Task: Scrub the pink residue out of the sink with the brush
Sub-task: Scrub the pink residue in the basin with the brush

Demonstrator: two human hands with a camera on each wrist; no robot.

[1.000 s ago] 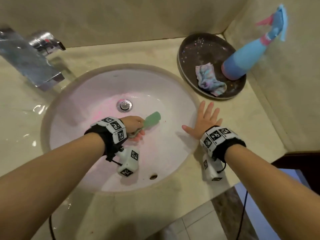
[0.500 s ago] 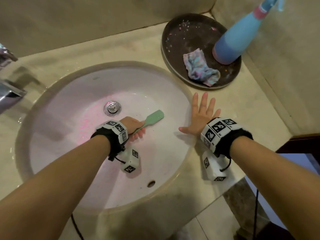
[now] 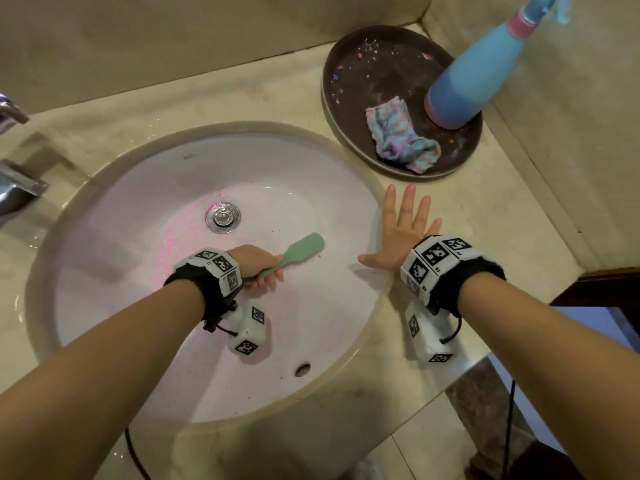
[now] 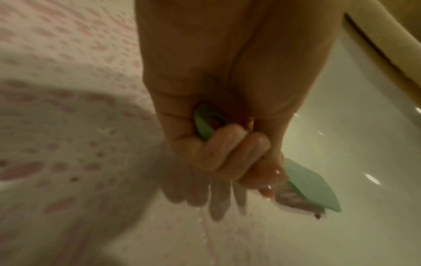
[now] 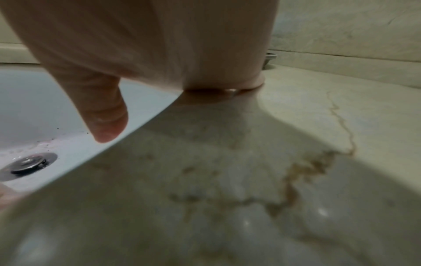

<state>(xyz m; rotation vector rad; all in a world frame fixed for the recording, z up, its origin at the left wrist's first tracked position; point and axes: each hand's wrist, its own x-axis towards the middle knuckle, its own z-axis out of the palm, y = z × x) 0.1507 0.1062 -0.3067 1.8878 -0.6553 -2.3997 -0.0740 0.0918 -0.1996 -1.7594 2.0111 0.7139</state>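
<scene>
A white oval sink is set into a beige stone counter. Pink residue speckles the bowl left of the metal drain. My left hand is down in the bowl and grips the handle of a mint-green brush, whose head points right, just right of the drain. In the left wrist view the fingers curl round the green brush, bristles down near the bowl. My right hand lies flat with fingers spread on the counter at the sink's right rim, thumb over the bowl edge.
A dark round tray at the back right holds a crumpled pastel cloth and a blue spray bottle. A chrome tap stands at the left edge. The counter ends just behind my right wrist.
My left hand with the brush has shifted a little to the right in the bowl, and the brush head has tipped up. The view has swung to the right. The right hand stays planted.
</scene>
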